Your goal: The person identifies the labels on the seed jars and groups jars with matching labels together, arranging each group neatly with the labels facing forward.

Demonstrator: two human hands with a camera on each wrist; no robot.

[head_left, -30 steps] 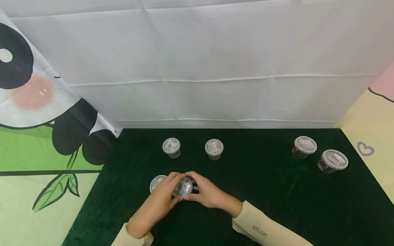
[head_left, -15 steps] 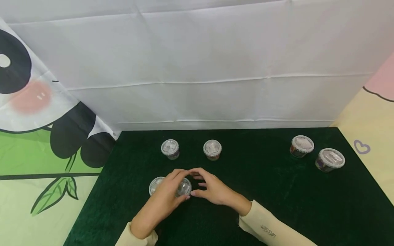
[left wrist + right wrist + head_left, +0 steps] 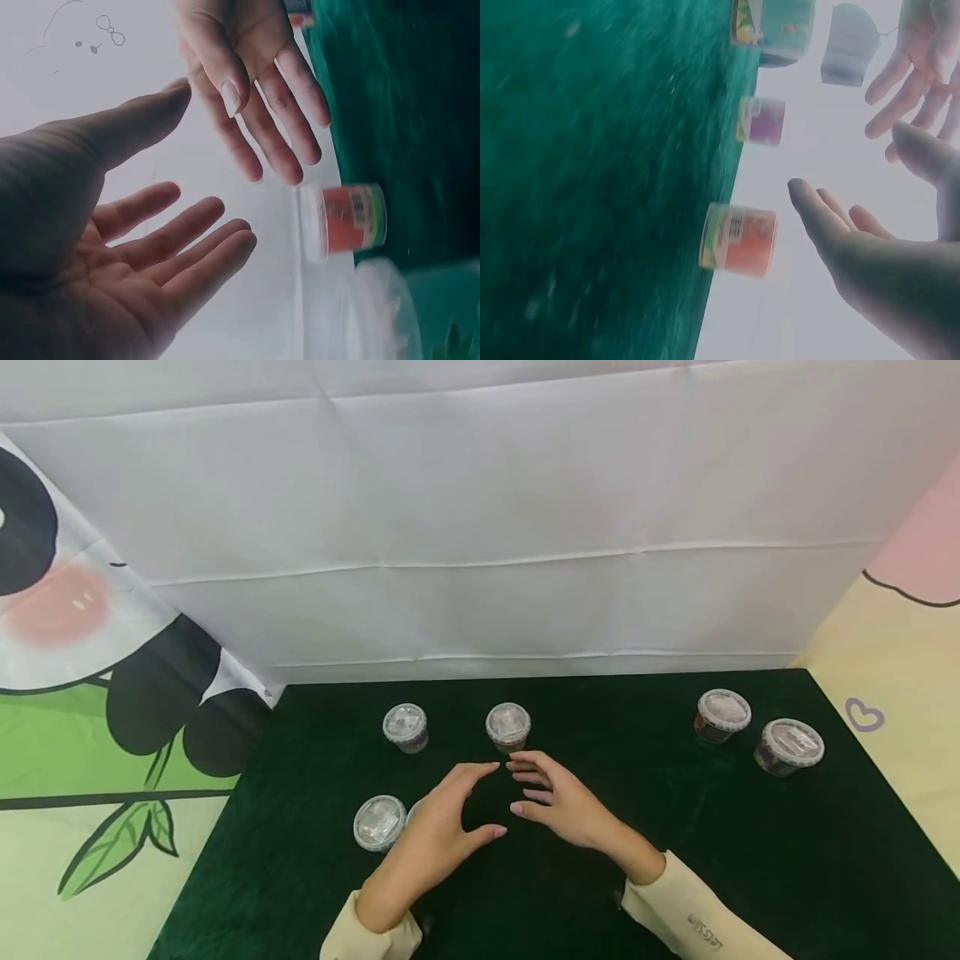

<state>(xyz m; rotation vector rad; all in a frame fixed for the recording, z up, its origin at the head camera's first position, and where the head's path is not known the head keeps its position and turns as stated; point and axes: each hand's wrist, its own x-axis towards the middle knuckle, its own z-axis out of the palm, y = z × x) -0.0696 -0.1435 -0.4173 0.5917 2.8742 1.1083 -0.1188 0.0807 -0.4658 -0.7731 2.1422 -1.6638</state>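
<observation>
My left hand (image 3: 442, 835) is raised over the table, fingers apart and nothing in them. Facing it, my right hand (image 3: 566, 806) is also relaxed and holds nothing. Beside the left hand stands a small round lidded tub (image 3: 379, 822). A second tub (image 3: 412, 811) shows only a sliver of lid, hidden mostly behind that hand. Just beyond the fingertips is a tub with a clear lid (image 3: 508, 725); in the right wrist view a tub with a red-orange label (image 3: 742, 240) stands there, a purple one (image 3: 763, 121) farther along.
Another tub (image 3: 405, 727) stands at the back left. Two more, a tub (image 3: 722, 716) and its neighbour tub (image 3: 790, 747), are at the right on the dark green cloth (image 3: 600, 902). A white sheet (image 3: 480, 527) hangs behind the table's back edge.
Both hands have come away from the near tubs, moving right and upward. The right hand let go first, then the left. The tubs stay side by side; the head view has shifted slightly.
</observation>
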